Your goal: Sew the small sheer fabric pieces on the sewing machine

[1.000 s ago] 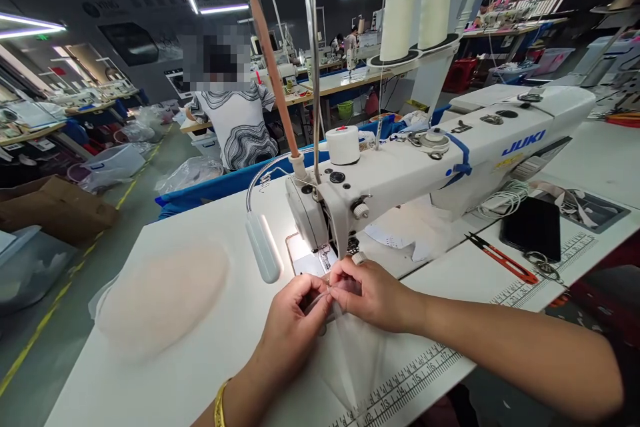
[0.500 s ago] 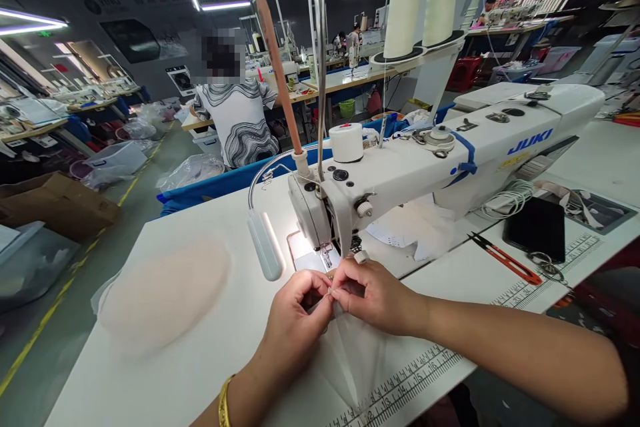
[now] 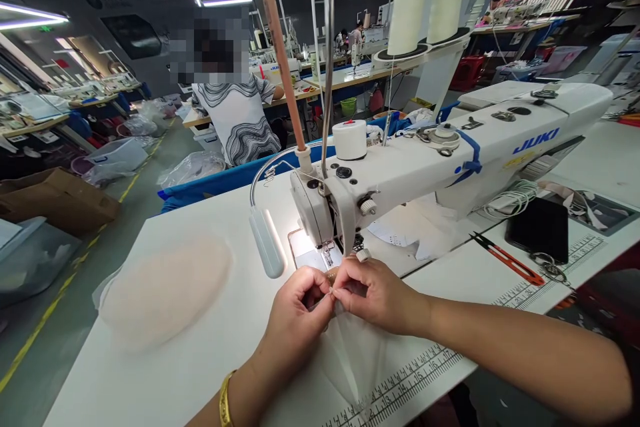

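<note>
My left hand [image 3: 300, 313] and my right hand [image 3: 377, 297] meet in front of the sewing machine's needle area. Both are closed in a pinch, thumb tips almost touching, on the edge of a thin sheer white fabric [image 3: 353, 363]. The fabric hangs down from my fingers over the table's printed ruler. Just beyond my fingertips is the presser foot [image 3: 327, 255] of the white sewing machine [image 3: 410, 177]; the fabric lies apart from it, on my side. My curled fingers hide part of the pinched edge.
A pile of pale sheer pieces [image 3: 165, 297] lies left on the white table [image 3: 240, 347]. A lit lamp [image 3: 266, 243] stands beside the machine head. To the right are orange thread snips [image 3: 507, 258], a black phone [image 3: 539, 230] and keys [image 3: 549, 267]. A co-worker [image 3: 237, 113] sits ahead.
The camera view has shifted slightly. Both hands keep the same pinch on the sheer fabric, with hardly any movement. The co-worker ahead has leaned a little.
</note>
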The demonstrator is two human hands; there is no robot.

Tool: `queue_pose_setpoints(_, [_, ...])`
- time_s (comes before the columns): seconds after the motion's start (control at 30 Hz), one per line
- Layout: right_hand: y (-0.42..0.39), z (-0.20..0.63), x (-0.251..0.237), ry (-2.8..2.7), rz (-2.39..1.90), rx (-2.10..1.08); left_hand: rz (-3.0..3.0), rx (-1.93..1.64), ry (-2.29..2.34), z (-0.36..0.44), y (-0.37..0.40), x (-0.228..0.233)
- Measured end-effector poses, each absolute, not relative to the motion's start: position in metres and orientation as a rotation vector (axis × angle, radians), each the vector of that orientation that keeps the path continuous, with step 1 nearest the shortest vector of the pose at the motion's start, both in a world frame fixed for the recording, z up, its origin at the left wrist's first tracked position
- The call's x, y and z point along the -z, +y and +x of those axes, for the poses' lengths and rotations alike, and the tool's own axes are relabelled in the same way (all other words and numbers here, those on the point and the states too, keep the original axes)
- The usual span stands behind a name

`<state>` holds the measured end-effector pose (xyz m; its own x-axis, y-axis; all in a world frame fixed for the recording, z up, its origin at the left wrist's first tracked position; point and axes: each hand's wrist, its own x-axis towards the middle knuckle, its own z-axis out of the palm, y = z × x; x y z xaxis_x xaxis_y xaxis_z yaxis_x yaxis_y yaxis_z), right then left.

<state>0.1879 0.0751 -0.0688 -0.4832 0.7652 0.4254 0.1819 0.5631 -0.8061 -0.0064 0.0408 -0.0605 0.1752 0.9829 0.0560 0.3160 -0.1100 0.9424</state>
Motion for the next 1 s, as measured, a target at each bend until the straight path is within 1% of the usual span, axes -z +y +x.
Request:
queue_pose_setpoints(0.27, [0.0725,0.1867,0.0619,-1.973,-0.825,-0.978,1.562,-0.952,1.290,-0.0051,0.0403,0.0608])
queue_pose_setpoints(0.5, [0.0732,0.1870,0.0638,-1.973,-0.789,-0.934,1.579,-0.910,1.297,-0.0054,0.0392,0.0604])
queue_pose_setpoints(0.7, [0.0730,0.1880,0.0645,-1.989,-0.804,-0.929,1.639,-0.983,1.256,-0.0060,0.0389,0.0634])
queue_pose_setpoints(1.0, [0.0721,0.1870,0.0649,-1.977,-0.884,-0.931,1.532,-0.926,1.241,-0.0037,0.0399,0.0579])
